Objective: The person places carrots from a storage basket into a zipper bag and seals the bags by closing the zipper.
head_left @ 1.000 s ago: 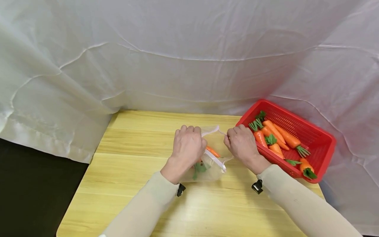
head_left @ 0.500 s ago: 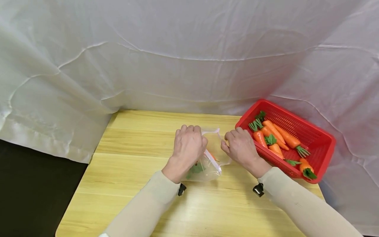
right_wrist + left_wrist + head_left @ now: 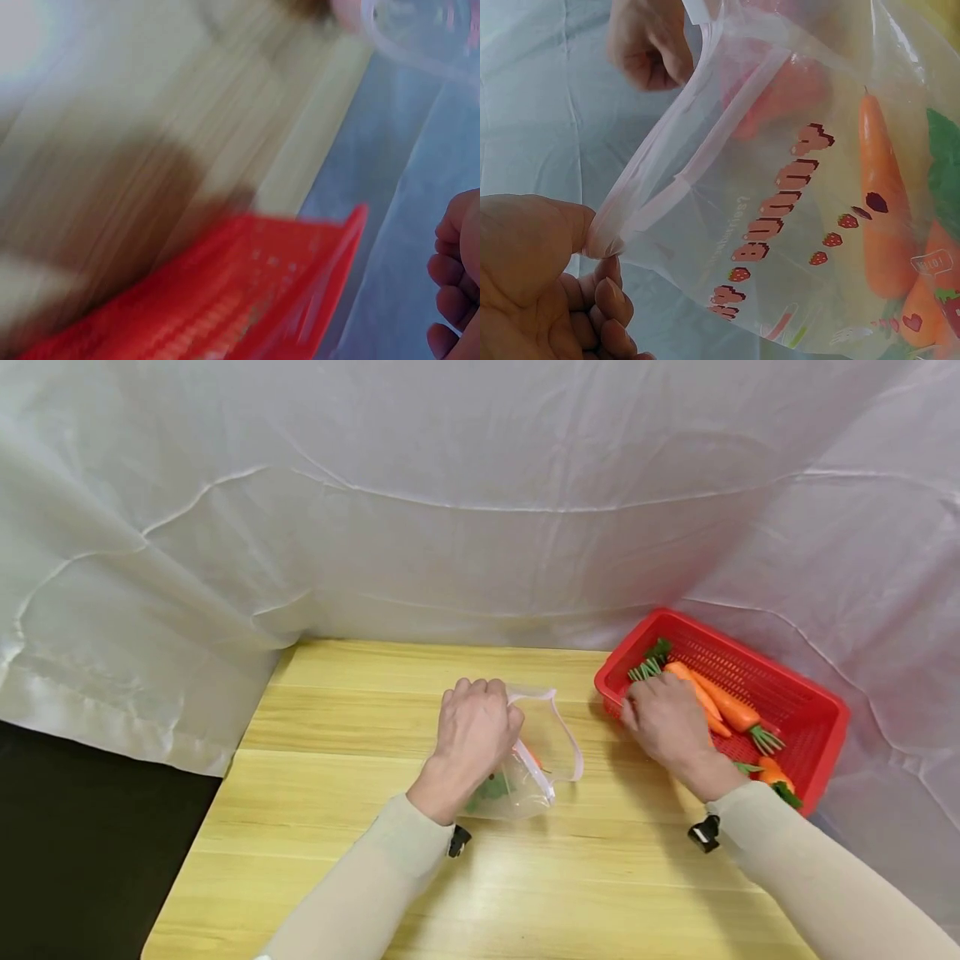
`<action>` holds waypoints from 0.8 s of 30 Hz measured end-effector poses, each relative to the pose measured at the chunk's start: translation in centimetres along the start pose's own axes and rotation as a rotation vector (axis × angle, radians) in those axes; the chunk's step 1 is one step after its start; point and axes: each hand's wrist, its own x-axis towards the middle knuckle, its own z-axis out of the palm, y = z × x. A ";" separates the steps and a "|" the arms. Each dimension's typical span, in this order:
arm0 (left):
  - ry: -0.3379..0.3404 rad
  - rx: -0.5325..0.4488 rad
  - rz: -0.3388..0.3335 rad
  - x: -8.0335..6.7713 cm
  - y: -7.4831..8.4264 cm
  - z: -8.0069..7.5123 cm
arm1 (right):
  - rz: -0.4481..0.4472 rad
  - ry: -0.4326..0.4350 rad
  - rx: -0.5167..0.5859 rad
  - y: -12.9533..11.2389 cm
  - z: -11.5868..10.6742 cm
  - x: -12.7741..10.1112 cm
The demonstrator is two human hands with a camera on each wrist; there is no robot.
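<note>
My left hand (image 3: 476, 739) has the clear zip bag (image 3: 517, 797) by its rim. Left wrist view shows a thumb-and-finger pinch, other fingers curled loosely beside it. I judge that one-point grip stops the bag slumping: mouth gapes, zip strip (image 3: 574, 747) stands away from the other lip, gap toward the basket side. Pinching only the edge leaves the rest of the opening unblocked.

In the bag: a carrot (image 3: 885, 217) lying lengthwise, orange parts and green leaves beside it, likely a second one. They sit low, well away from the mouth, so their weight probably helps keep the bag put on the counter (image 3: 315, 827). Can't tell if its whole base touches.

My right hand (image 3: 669, 727) is over the near-left side of the red basket (image 3: 838, 714). Right wrist view: fingers loosely bent, nothing seen in them. Head view hides the fingertips, so I can't tell whether they touch anything.

Loose carrots (image 3: 723, 700) lie in the basket, mostly toward the left and near side, close under my right hand. Basket is angled on the counter's right, bag just left of it; looks handy, short gap between. Pale curtain (image 3: 450, 568) behind.
</note>
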 end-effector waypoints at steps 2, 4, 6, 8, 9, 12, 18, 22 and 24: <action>-0.008 -0.007 -0.003 0.0 0.0 0.0 | 0.048 -0.043 -0.009 1.5 -0.7 -0.5; -0.015 -0.016 -0.006 0.0 0.0 0.0 | 0.090 -0.087 -0.030 3.0 -1.3 -1.1; -0.021 -0.025 -0.010 0.0 -0.1 -0.1 | 0.128 -0.127 -0.049 4.4 -2.0 -1.8; -0.023 -0.035 -0.013 0.0 -0.2 -0.1 | 0.152 -0.152 -0.064 5.7 -2.6 -2.4; -0.024 -0.038 -0.013 0.0 -0.2 -0.1 | 0.160 -0.161 -0.074 6.3 -2.9 -2.8; -0.027 -0.051 -0.016 0.0 -0.3 -0.1 | 0.166 -0.162 -0.087 7.9 -3.7 -3.5; -0.029 -0.062 -0.017 0.0 -0.6 -0.2 | 0.211 -0.196 -0.097 10.2 -4.6 -4.6; -0.018 -0.061 -0.015 -0.1 -0.7 -0.2 | 0.254 -0.226 -0.094 11.1 -4.8 -4.9; -0.017 -0.062 -0.015 -0.1 -0.7 -0.1 | 0.265 -0.236 -0.091 11.4 -4.9 -4.9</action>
